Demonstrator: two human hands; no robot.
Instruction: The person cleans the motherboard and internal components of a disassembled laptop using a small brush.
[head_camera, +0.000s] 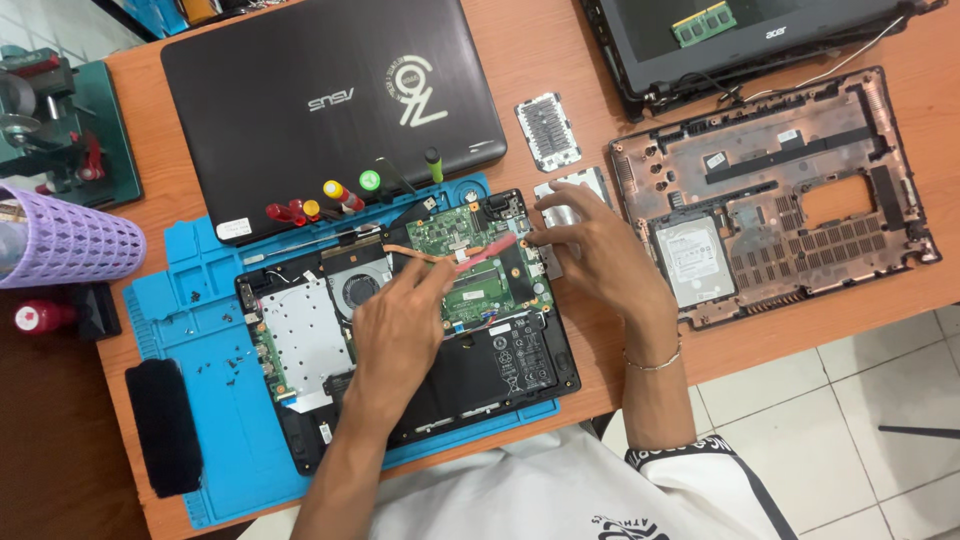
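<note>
Head view, looking down on the desk (560, 60). I see an opened laptop (405, 325) lying bottom-up on a blue work mat (205, 300), its cover off, with the green circuit board (465, 250), fan (357, 288) and black battery (490, 370) exposed.

Left hand (400, 325): over the middle of the opened laptop, fingers closed on a pink plastic pry tool (482, 252). The tool's tip lies on the circuit board, toward the right edge of the chassis.

Right hand (590, 245): at the laptop's right edge, fingers spread and pressing down there, fingertips touching the chassis beside the board. It holds nothing that I can make out (the palm side is hidden from me).

Surroundings: a closed black laptop (330, 100) sits at the far side of the mat, with several screwdrivers (340, 195) with coloured handles lined up along its near edge. To the right, well apart from the hands, lies a second stripped laptop base (790, 190) with a silver hard drive (695, 260) in it. Two small cover plates (548, 132) lie between the two machines. A lilac perforated basket (65, 240) lies at the left edge of the desk. Small loose screws (225, 360) are scattered on the mat, left of the opened laptop.
</note>
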